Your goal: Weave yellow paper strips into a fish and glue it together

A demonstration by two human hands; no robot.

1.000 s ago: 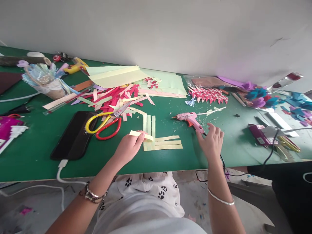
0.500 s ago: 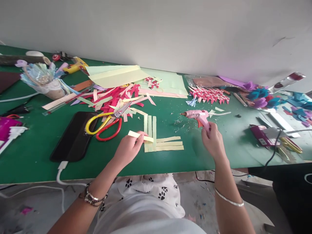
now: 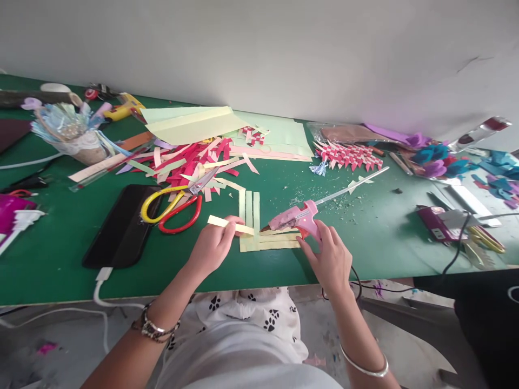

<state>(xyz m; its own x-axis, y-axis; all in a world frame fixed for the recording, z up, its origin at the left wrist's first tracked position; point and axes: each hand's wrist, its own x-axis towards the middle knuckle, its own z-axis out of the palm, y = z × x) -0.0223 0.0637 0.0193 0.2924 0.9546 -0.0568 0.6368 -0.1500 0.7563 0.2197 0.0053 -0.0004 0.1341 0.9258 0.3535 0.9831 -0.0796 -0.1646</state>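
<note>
1. Left of the woven strips, one black phone lies flat with one white cable at its near end; its screen shows nothing.
2. Between the phone and the woven strips lie two pairs of scissors, one yellow-handled, one red; their blades run under a heap of pink and pale strips too tangled to count.
3. Touching the woven strips' left edge, the left hand pinches one loose pale strip between thumb and fingers, the other fingers curled.
4. The woven strips: three upright, three crosswise, the crossing partly hidden.
5. Over the woven strips' right part, the right hand is closed around one pink glue gun, nozzle toward the crossing; the grip is covered by the fingers.
6. Right of the woven strips, paper flowers are too jumbled to count.
</note>
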